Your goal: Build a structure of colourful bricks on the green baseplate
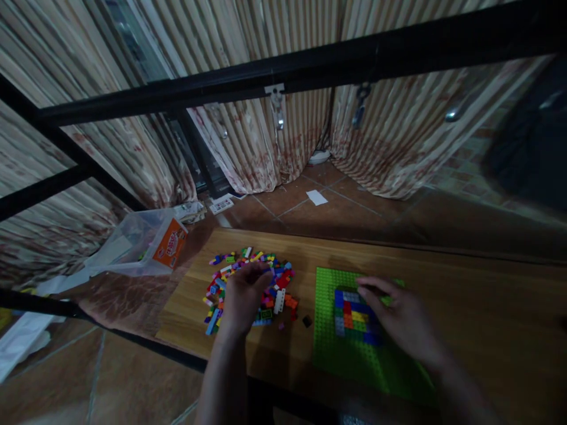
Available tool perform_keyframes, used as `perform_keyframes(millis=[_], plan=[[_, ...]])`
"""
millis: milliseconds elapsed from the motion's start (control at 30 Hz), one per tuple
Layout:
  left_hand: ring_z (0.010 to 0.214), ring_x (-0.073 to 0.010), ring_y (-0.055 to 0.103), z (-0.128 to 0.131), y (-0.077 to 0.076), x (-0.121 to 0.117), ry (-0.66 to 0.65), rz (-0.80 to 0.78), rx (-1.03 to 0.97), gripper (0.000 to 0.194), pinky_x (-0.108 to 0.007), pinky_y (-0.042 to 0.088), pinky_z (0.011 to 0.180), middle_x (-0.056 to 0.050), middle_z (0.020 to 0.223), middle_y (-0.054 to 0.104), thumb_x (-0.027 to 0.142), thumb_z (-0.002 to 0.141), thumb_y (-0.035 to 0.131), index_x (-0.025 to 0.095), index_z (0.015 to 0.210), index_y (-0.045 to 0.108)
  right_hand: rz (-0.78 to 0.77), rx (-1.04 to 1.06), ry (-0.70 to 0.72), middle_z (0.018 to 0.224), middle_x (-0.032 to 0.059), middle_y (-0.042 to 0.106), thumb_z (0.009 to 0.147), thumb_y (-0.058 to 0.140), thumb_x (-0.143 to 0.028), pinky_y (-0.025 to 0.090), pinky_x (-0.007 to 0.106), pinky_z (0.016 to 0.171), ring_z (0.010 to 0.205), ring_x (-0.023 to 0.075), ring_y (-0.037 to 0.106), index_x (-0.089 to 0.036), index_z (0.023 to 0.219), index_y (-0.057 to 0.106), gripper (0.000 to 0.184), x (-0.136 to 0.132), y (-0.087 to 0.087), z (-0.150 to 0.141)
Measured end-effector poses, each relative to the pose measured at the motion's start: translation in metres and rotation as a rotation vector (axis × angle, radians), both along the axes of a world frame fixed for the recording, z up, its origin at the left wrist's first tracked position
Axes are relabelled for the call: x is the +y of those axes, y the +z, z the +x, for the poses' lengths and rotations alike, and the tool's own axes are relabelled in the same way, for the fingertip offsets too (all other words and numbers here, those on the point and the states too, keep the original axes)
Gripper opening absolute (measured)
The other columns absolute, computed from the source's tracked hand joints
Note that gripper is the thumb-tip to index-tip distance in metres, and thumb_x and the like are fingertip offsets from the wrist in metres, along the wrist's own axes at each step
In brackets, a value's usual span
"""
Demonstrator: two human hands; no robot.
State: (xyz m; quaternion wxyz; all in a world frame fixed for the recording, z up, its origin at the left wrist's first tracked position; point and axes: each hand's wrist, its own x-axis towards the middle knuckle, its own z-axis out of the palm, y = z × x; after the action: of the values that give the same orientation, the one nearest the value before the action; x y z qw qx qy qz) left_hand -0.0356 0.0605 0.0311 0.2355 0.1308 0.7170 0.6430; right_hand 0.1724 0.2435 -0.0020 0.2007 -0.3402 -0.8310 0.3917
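My left hand [243,298] is over a loose heap of small toy bricks [219,283] in many colours. Its fingers curl toward the thumb; anything between them is too small to make out. A green studded baseplate [325,348] lies to the right of the heap. On it sits a flat block of bricks [349,319] in blue, red, orange, yellow and green. Over the right part of this block is my right hand [398,319], thumb and fingertips close together near its far edge. Whatever they pinch, if anything, is hidden. My hand covers part of the block.
The wooden table [287,366] carries both heap and baseplate, with a small dark brick [307,321] between them. A clear plastic bin [133,242] with an orange label stands on the floor at left. A black metal bar [212,88] crosses before the curtains [248,153].
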Motion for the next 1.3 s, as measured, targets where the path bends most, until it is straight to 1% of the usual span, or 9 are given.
perform_keyframes(millis=[133, 233, 433, 567, 667, 733, 800, 1000, 1300], plan=[[0.066, -0.0110, 0.059, 0.050, -0.007, 0.040, -0.054, 0.193, -0.185, 0.023, -0.022, 0.050, 0.065, 0.002, 0.071, 0.063, 0.029, 0.065, 0.076, 0.016, 0.078, 0.062, -0.092, 0.184, 0.089, 0.106, 0.0057, 0.071, 0.087, 0.058, -0.044, 0.054, 0.033, 0.083, 0.097, 0.0209, 0.067, -0.024, 0.105, 0.068, 0.029, -0.017, 0.005, -0.010], [0.061, -0.0087, 0.056, 0.078, -0.016, 0.054, -0.079, 0.278, -0.282, 0.026, -0.021, 0.048, 0.062, 0.004, 0.065, 0.058, 0.030, 0.065, 0.079, 0.016, 0.073, 0.058, -0.128, 0.251, 0.167, 0.104, 0.0036, 0.070, 0.083, 0.066, -0.040, 0.054, 0.030, 0.082, 0.093, 0.0177, 0.066, -0.025, 0.109, 0.066, 0.031, -0.026, 0.006, -0.014], [0.061, -0.0083, 0.055, 0.098, -0.025, 0.065, -0.114, 0.349, -0.310, 0.027, -0.019, 0.046, 0.062, 0.003, 0.065, 0.060, 0.031, 0.065, 0.080, 0.015, 0.070, 0.060, -0.045, 0.212, 0.190, 0.097, 0.0034, 0.071, 0.086, 0.063, -0.033, 0.052, 0.030, 0.079, 0.089, 0.0178, 0.066, -0.024, 0.100, 0.069, 0.018, -0.023, 0.009, -0.013], [0.067, -0.0112, 0.059, 0.099, -0.026, 0.071, -0.145, 0.268, -0.312, 0.023, -0.022, 0.047, 0.066, 0.000, 0.071, 0.065, 0.033, 0.071, 0.075, 0.014, 0.078, 0.065, -0.014, 0.203, -0.033, 0.105, 0.0039, 0.072, 0.084, 0.063, -0.041, 0.051, 0.037, 0.088, 0.097, 0.0216, 0.067, -0.026, 0.104, 0.070, 0.026, 0.004, 0.004, 0.003], [0.065, -0.0109, 0.057, 0.096, -0.027, 0.073, -0.120, 0.191, -0.237, 0.020, -0.021, 0.044, 0.062, 0.000, 0.070, 0.065, 0.028, 0.070, 0.074, 0.014, 0.082, 0.067, -0.031, 0.183, -0.262, 0.102, 0.0060, 0.074, 0.080, 0.065, -0.046, 0.053, 0.041, 0.086, 0.094, 0.0246, 0.069, -0.023, 0.101, 0.071, 0.032, 0.030, -0.002, 0.022], [0.066, -0.0110, 0.057, 0.092, -0.029, 0.073, -0.117, 0.150, -0.192, 0.018, -0.021, 0.043, 0.062, 0.000, 0.071, 0.065, 0.026, 0.070, 0.073, 0.014, 0.083, 0.068, -0.022, 0.140, -0.322, 0.100, 0.0075, 0.074, 0.079, 0.064, -0.044, 0.054, 0.041, 0.085, 0.092, 0.0254, 0.069, -0.021, 0.100, 0.071, 0.032, 0.040, -0.005, 0.031], [0.068, -0.0116, 0.057, 0.089, -0.030, 0.074, -0.119, 0.124, -0.164, 0.018, -0.021, 0.043, 0.064, -0.001, 0.073, 0.066, 0.026, 0.071, 0.071, 0.014, 0.084, 0.069, -0.020, 0.070, -0.287, 0.101, 0.0078, 0.074, 0.080, 0.061, -0.042, 0.053, 0.042, 0.085, 0.092, 0.0251, 0.069, -0.021, 0.101, 0.072, 0.032, 0.042, -0.007, 0.036], [0.073, -0.0128, 0.059, 0.086, -0.032, 0.075, -0.126, 0.105, -0.119, 0.018, -0.022, 0.044, 0.069, -0.001, 0.076, 0.067, 0.025, 0.071, 0.070, 0.014, 0.085, 0.069, -0.080, -0.080, -0.014, 0.100, 0.0043, 0.073, 0.082, 0.060, -0.038, 0.052, 0.039, 0.084, 0.089, 0.0222, 0.068, -0.025, 0.104, 0.071, 0.028, 0.029, -0.006, 0.031], [0.071, -0.0152, 0.063, 0.087, -0.037, 0.076, -0.238, 0.007, -0.138, 0.021, -0.024, 0.047, 0.066, -0.003, 0.075, 0.069, 0.025, 0.075, 0.067, 0.014, 0.093, 0.069, -0.019, -0.156, 0.116, 0.099, 0.0047, 0.067, 0.082, 0.061, -0.031, 0.046, 0.039, 0.090, 0.096, 0.0217, 0.062, -0.025, 0.096, 0.074, 0.020, 0.023, -0.007, 0.019]])
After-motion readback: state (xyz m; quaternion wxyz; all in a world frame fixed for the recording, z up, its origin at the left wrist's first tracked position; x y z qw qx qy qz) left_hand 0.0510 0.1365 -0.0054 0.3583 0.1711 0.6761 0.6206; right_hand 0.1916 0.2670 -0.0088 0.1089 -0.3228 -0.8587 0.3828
